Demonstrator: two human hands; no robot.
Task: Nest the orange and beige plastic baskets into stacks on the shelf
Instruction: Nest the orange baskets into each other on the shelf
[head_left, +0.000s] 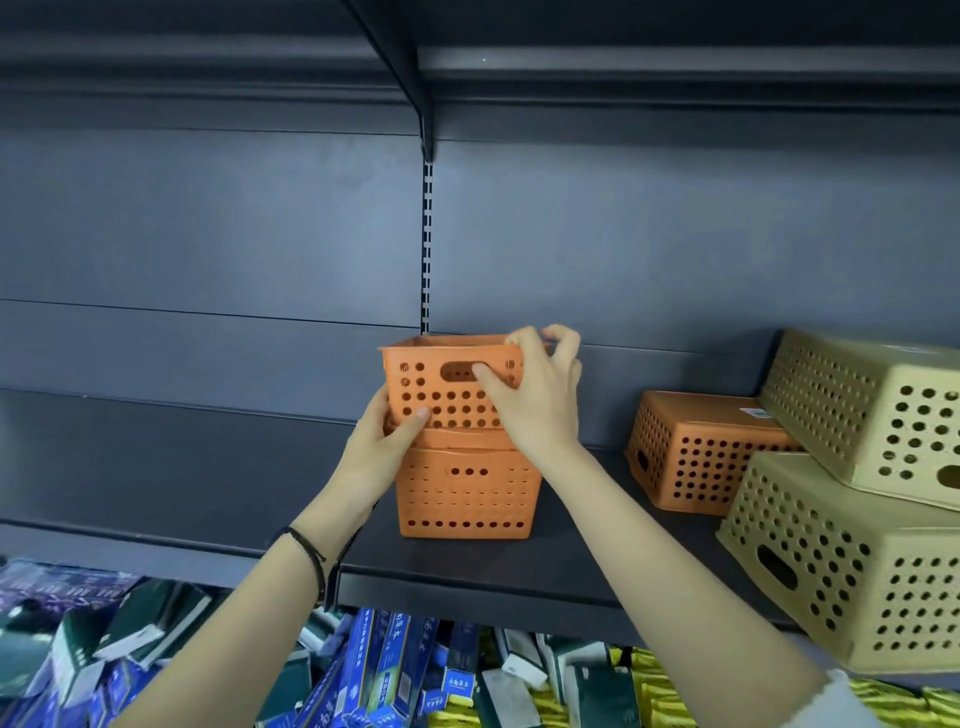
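Observation:
An upright orange basket (439, 387) sits partly nested in the orange stack (465, 491) standing on the dark shelf (571, 561). My left hand (382, 447) grips the lower left of the top basket where it meets the stack's rim. My right hand (535, 395) holds its right side, thumb by the handle slot and fingers over the rim. Further right, an upside-down orange basket (696, 452) lies on the shelf. Two upside-down beige baskets are at the right edge, the lower one (841, 561) carrying the tilted upper one (872, 410).
The shelf's dark back panel has a slotted upright (427, 249) just behind the stack. Another shelf (467, 67) hangs overhead. Below the shelf lip, a bin holds several blue, green and yellow boxes (374, 670). The shelf's left stretch (156, 467) holds nothing.

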